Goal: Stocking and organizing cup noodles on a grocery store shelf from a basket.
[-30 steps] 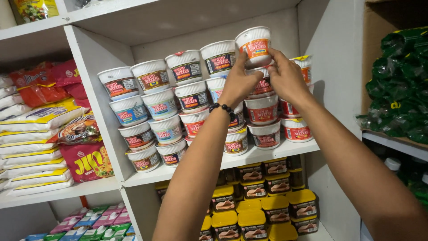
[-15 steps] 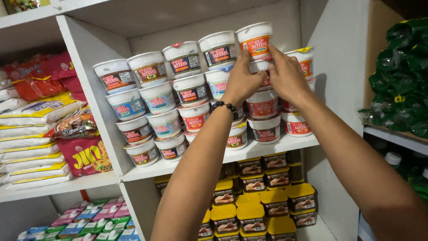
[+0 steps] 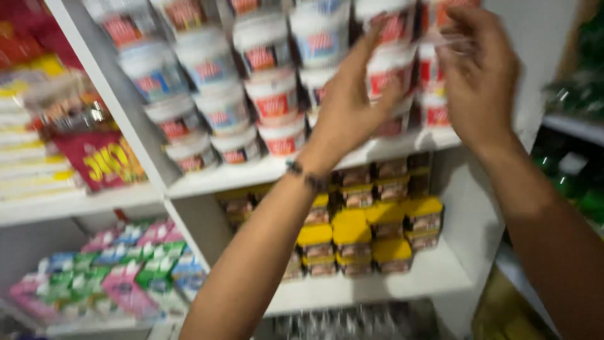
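Nearest the camera, two bare forearms reach up to the white shelf point(image 3: 402, 148); the left hand point(image 3: 349, 107), a dark bracelet point(image 3: 306, 177) on its wrist, has its fingers spread loosely against the stacked white noodle cups point(image 3: 270, 94), while the right hand point(image 3: 481, 75) is raised with fingers curled, and the blur hides whether it grips anything. Below stand yellow-lidded tubs point(image 3: 352, 233). Farther left lie a red snack bag point(image 3: 100, 160) and colourful small packets point(image 3: 119, 271).
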